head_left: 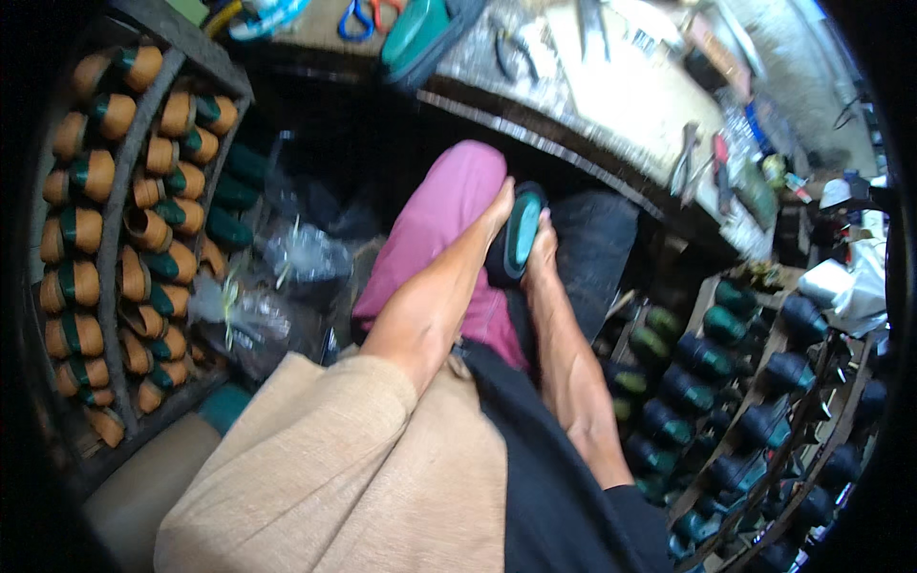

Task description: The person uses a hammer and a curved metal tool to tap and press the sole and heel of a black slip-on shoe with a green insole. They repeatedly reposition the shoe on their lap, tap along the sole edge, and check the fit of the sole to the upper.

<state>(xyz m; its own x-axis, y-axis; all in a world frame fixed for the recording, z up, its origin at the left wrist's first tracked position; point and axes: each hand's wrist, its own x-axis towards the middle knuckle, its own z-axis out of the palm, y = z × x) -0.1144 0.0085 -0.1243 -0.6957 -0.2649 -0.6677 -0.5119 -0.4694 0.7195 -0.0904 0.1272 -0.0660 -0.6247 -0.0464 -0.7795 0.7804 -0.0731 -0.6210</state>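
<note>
A dark shoe (523, 235) with a teal-green oval face turned up is between my two hands, above my lap. My left hand (501, 206) grips it along the left side, its fingers mostly hidden behind the dark edge. On the other side my right hand (543, 246) is closed round the shoe, with the thumb at its right edge. Pink cloth (449, 191) covers my left knee, just beside the shoe, and dark cloth (597, 248) lies to the right of it.
Ahead stands a workbench (564, 115) with pliers (516, 55), pincers (684, 158), blue scissors (355, 21) and a green-topped shoe (416, 38). A rack of tan shoes (94, 177) rises on the left. Racked dark shoes (707, 358) fill the right. Clear plastic bags (304, 253) sit left of my knees.
</note>
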